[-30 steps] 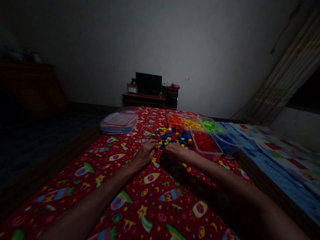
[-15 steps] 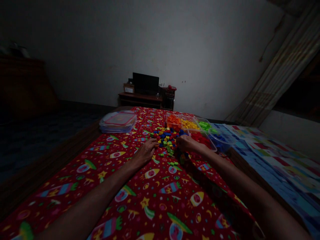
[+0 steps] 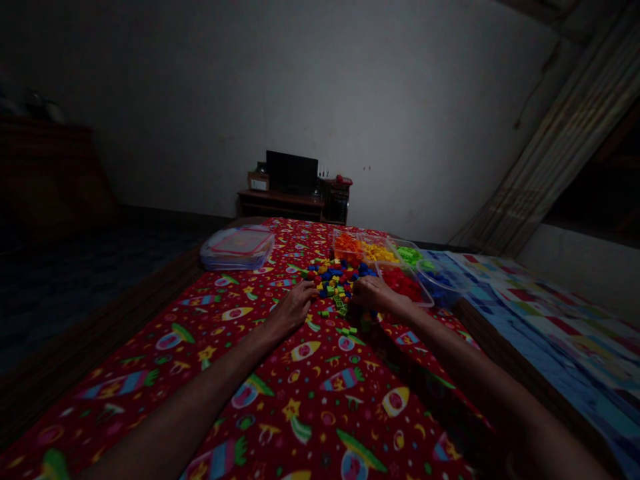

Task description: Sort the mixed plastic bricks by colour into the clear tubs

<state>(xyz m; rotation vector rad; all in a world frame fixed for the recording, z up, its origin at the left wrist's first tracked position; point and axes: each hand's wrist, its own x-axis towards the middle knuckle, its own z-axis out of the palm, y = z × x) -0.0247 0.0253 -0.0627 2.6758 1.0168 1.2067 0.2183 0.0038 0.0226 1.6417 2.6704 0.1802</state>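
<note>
A pile of small mixed-colour bricks (image 3: 336, 278) lies on a red patterned cloth (image 3: 310, 373). My left hand (image 3: 291, 308) rests palm down at the pile's near left edge, fingers curled toward the bricks. My right hand (image 3: 373, 293) sits at the pile's near right edge, fingers closed, beside the clear tub of red bricks (image 3: 406, 283). What either hand holds is too dark to make out. Behind stand tubs of orange bricks (image 3: 347, 244), yellow bricks (image 3: 376, 251), green bricks (image 3: 410, 254) and blue bricks (image 3: 441, 279).
A stack of clear lids (image 3: 239, 245) lies at the far left of the cloth. A colourful checked mat (image 3: 540, 320) lies to the right. Against the far wall stands a low wooden table with a dark screen (image 3: 291, 173). The room is dim.
My right hand moved from the near side of the pile up and right toward the red brick tub, then settled there. The left hand stayed at the pile's left edge.
</note>
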